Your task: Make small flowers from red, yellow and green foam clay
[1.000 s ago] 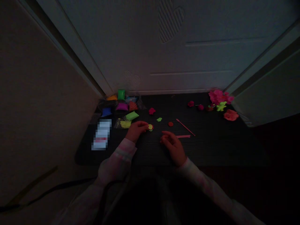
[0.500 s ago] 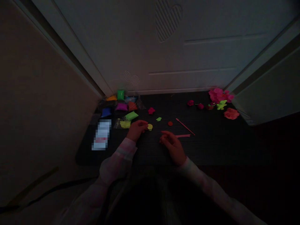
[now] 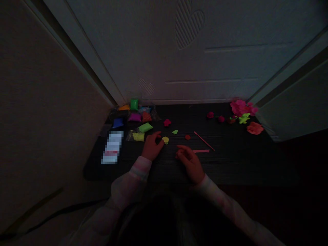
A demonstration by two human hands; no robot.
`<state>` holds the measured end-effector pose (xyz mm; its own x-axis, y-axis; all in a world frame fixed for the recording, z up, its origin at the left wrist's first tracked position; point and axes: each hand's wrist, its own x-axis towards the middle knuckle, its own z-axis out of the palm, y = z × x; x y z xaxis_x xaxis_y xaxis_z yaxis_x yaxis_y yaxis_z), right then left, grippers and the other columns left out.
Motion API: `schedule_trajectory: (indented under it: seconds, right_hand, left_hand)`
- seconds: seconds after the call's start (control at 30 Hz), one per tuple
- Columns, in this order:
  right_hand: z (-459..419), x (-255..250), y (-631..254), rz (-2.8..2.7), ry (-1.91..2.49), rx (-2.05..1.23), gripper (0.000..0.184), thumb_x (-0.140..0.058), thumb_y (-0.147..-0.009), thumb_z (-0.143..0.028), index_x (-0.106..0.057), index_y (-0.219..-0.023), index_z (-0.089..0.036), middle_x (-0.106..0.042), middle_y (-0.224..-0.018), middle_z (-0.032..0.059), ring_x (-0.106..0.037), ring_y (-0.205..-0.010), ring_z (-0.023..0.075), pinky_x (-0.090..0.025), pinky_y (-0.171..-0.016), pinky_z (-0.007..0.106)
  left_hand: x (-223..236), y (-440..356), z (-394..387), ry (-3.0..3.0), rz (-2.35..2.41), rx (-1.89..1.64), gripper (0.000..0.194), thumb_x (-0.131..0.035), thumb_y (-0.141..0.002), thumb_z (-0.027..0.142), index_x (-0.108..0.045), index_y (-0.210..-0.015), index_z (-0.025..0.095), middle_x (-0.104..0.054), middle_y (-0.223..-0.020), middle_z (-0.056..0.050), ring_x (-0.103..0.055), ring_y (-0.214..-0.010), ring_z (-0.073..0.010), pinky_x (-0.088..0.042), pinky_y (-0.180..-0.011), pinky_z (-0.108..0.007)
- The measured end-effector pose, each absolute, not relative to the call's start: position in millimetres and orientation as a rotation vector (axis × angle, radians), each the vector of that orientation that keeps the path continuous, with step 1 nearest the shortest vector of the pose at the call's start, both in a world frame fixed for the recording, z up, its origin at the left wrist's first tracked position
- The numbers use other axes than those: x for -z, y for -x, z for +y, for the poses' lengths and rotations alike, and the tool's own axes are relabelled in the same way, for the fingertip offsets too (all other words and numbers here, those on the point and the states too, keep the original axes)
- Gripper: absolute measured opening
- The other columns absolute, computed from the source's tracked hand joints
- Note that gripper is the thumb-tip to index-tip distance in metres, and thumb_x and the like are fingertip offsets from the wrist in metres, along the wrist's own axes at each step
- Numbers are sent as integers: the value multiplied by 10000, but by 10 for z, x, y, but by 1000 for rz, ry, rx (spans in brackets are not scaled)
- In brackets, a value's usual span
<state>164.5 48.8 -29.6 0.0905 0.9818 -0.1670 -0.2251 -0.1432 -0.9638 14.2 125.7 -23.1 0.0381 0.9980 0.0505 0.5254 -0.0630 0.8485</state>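
Note:
A small yellow clay disc lies on the dark table, a bit of green showing at its lower edge. My left hand is beside it, thumb near or touching the disc's left edge and index finger raised apart. My right hand hovers over the table to the right, loosely curled, fingers apart, nothing in it. A flat pink strip sticks out from behind that hand. Beyond are a red disc, a thin pink modelling stick, a light green leaf-like piece and a magenta flower-like piece.
Bags of coloured clay, such as a blue one and a green one, lie at the left. A lit phone is in front of them. Pink flowers and a yellow-green figure stand back right. A white door rises behind.
My left thumb and index finger have parted at the yellow disc, the index finger lifting. My right hand keeps nearly the same pose. The whole view has shifted slightly.

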Motion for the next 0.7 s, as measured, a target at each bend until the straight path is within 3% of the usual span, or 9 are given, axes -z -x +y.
schedule_trajectory:
  seconds: [0.2,0.47,0.7]
  right_hand:
    - [482,305,-1640,-909,1216,-1313,255,-588,-690,-336,-558,-917,-224,-551,-713,-27,-543,-665,108,-421,-658,263]
    - [487,328,-1639,-988,1226,-1236,237,-560,-715,-329,-559,-927,-222,-550,-719,-16,-546,-651,117,-437,-630,274]
    - [371,29,-1734,-1204,1199,-937,296,-634,-666,-206,-581,-947,-284,-550,-908,15,-514,-855,169,-392,-812,349]
  left_hand:
    - [252,-209,1220,-1823,1546,-904,398,-621,-623,221,-557,-1013,178,-591,-817,-35,-510,-854,-213,-377,-832,-391]
    - [221,-258,1119,-1930,1397,-964,468,-530,-713,181,-430,-1170,181,-518,-857,-28,-529,-774,-138,-459,-741,-295]
    - [-287,-325,713,-2107,1157,-1135,513,-509,-743,129,-348,-1220,227,-552,-913,-29,-554,-843,-134,-450,-811,-286]
